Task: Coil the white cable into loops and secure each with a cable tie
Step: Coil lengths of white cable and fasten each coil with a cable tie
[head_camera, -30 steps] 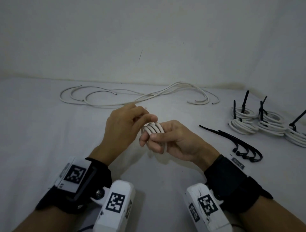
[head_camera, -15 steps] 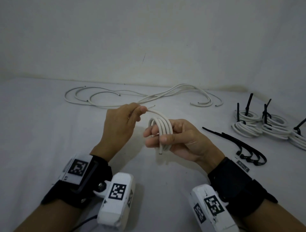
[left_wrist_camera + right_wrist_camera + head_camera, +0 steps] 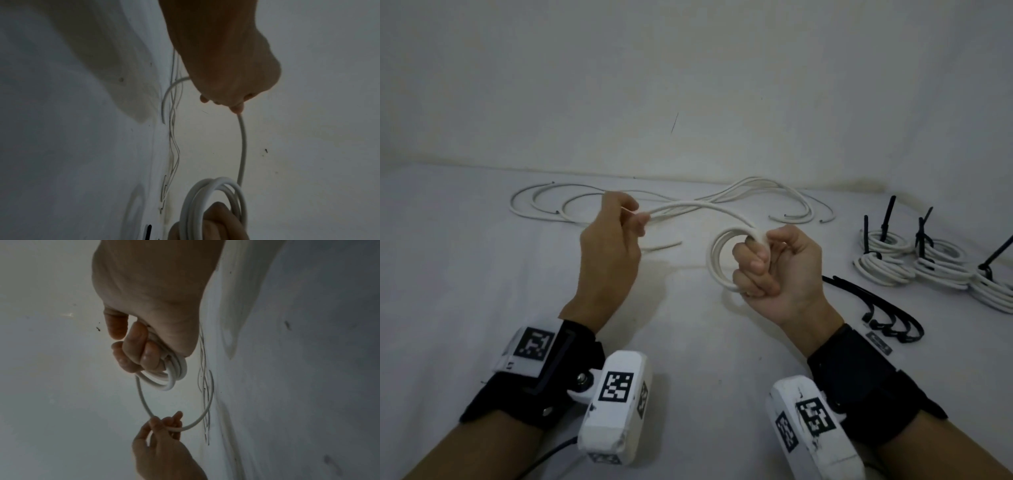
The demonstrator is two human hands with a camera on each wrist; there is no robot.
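Right hand [image 3: 777, 270]: fingers curled round a small coil [image 3: 722, 253] of the white cable [image 3: 698, 209], held above the table [image 3: 465, 274].
Left hand [image 3: 609, 246]: thumb and fingers pinch the cable's free stretch, apart from the right hand; the cable arcs between the two.
Loose cables [image 3: 544, 205]: sprawled along the table's far edge.
Cable ties [image 3: 876, 311]: black, lying just right of the right wrist.
Finished coils [image 3: 883, 260]: tied bundles at far right, black tie ends sticking up.
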